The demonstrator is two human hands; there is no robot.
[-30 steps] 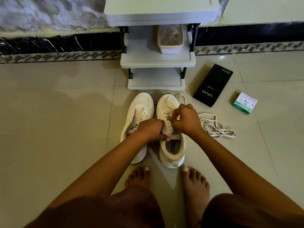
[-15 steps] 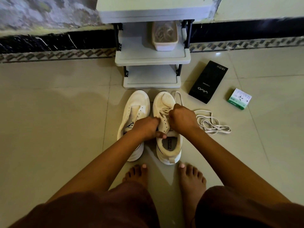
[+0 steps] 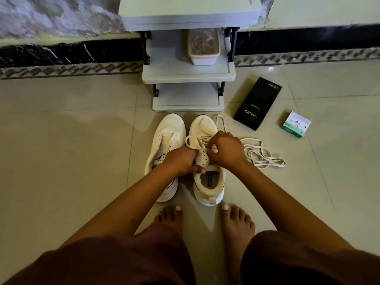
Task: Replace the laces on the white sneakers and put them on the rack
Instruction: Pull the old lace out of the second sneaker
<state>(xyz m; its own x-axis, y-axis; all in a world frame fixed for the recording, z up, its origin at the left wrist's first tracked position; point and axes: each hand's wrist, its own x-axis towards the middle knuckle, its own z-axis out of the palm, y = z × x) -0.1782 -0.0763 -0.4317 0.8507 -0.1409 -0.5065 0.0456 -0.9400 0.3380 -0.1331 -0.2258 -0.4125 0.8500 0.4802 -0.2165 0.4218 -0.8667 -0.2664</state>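
Crouched on the floor tiles (image 3: 61, 161) with both sneakers right in front of my toes. My left hand (image 3: 181, 161) is curled around the inner side of the right sneaker (image 3: 207, 182), thumb poking out toward the shoe's opening, pinning it in place, and it looks like a strand of the lace (image 3: 197, 141) runs up out of that fist. My right hand (image 3: 226, 150) sits just beside it over the eyelets, fingers bunched and pinching that same lace, which loops out to the left of my knuckles and crosses over the tongue. One end of it trails off past the toe of the shoe, beyond my right hand.

The left sneaker (image 3: 167, 145) is right next to my left hand, touching the other shoe, and it has bare eyelets, nothing threaded. A loose pile of white lace (image 3: 263, 156) lies on the tiles just to the right of my right wrist.

The rack (image 3: 188, 73) stands straight ahead of both hands, just past the shoe toes, against the wall. A small tub (image 3: 203, 49) with what looks like more laces sits on its middle shelf. Further out to the right of my right hand there's a black phone box (image 3: 257, 103) and beyond that a little green and white box (image 3: 296, 124).
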